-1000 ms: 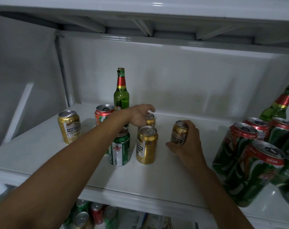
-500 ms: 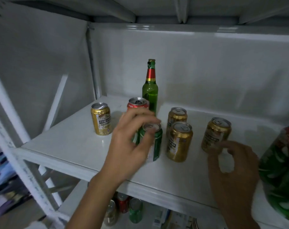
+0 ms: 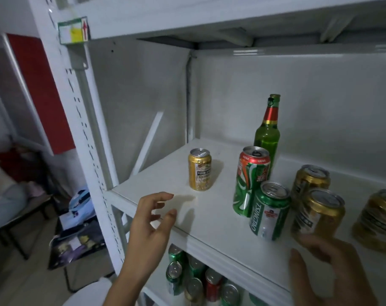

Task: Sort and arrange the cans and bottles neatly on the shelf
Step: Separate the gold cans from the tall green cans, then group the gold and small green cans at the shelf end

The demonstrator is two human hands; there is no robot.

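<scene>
Gold, a lone can (image 3: 199,169) stood upright on the white shelf (image 3: 209,217), just beyond the spread, empty fingers (image 3: 160,198) of the left hand (image 3: 151,226). The right hand (image 3: 328,268) hovered loosely open and empty just before another gold can (image 3: 317,213).

I see glossy metal cans (image 3: 270,210) — a smooth green glass bottle (image 3: 267,131) — on a white, matt-painted shelf (image 3: 212,226).
</scene>
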